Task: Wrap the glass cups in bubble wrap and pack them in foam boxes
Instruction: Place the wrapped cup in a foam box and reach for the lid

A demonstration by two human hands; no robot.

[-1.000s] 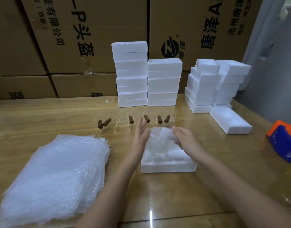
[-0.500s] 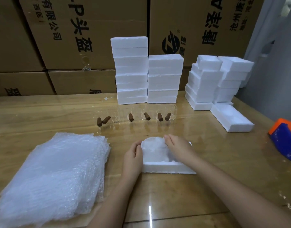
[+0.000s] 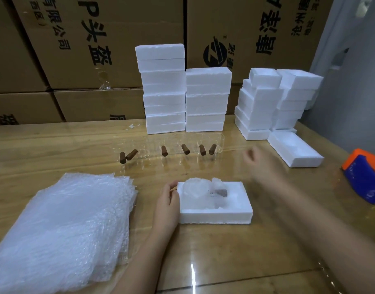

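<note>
Wrapped cup (image 3: 196, 188) lies in foam box (image 3: 216, 217), left fingers (image 3: 172, 196) gripping its wall; right hand (image 3: 263, 164) apart (fingers blurred, can't tell).

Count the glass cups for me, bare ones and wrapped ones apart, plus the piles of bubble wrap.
Bare glass cups, told by their brown handles: 6
Wrapped cup, lying in the open foam box: 1
Bubble wrap pile: 1
Total: 8
</note>
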